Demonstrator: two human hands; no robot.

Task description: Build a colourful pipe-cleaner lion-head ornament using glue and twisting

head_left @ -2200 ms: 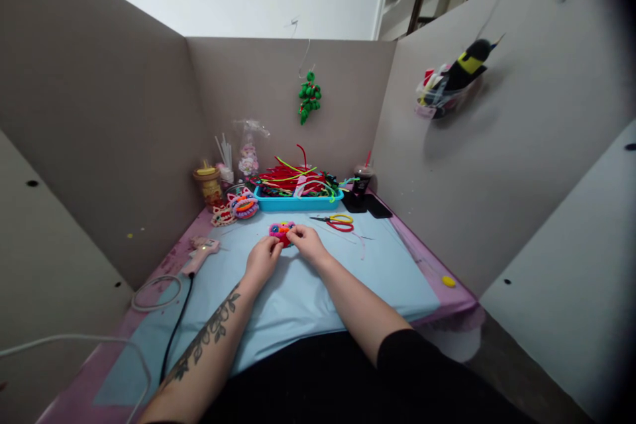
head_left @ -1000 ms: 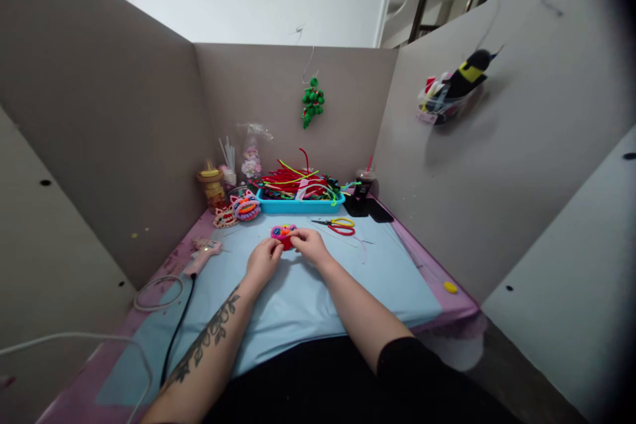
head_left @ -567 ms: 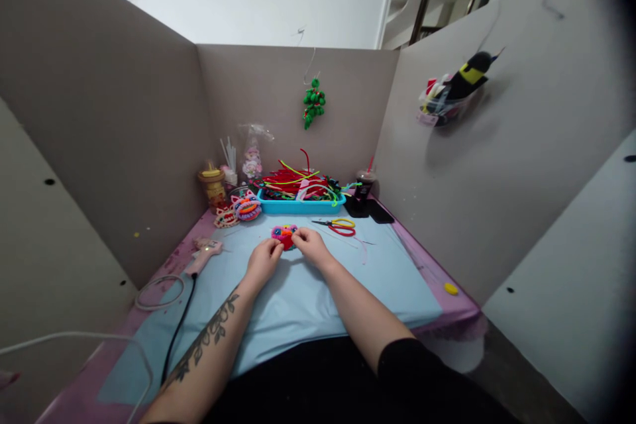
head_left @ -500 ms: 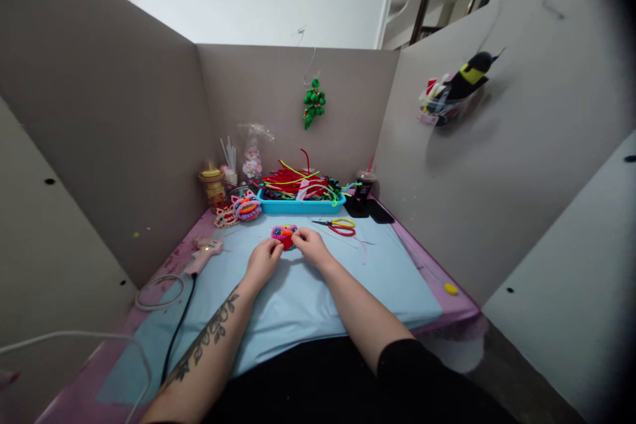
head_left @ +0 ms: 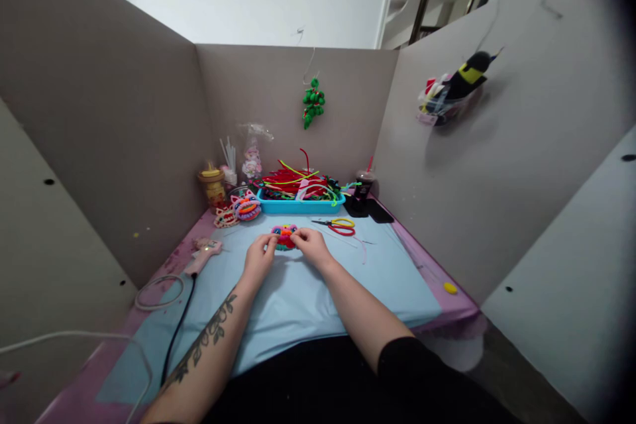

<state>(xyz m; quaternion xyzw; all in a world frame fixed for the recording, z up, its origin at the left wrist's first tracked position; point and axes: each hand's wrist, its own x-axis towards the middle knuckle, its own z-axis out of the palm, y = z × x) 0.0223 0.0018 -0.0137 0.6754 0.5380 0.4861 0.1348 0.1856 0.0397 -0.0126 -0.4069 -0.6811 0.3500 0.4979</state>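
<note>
A small colourful pipe-cleaner face, pink, orange, red and teal with dark eyes, is between my two hands above the blue table cover. My left hand pinches its left edge with thumb and forefinger. On the opposite edge my right hand is closed, its fingertips over the piece's right side. The fingertips hide parts of both edges. Scissors with yellow and red handles lie beyond my right hand. Two finished-looking pipe-cleaner faces, a purple one and a cream-and-red one, rest at the back left.
A blue tray heaped with pipe cleaners stands at the back. To the left lie a pink glue gun and its black cord. A drink cup, dark phone-like slabs and a yellow disc are on the right.
My left hand has shifted slightly up and left along the face's edge, uncovering more of its red lower part. My right hand stays nearly where it was.
</note>
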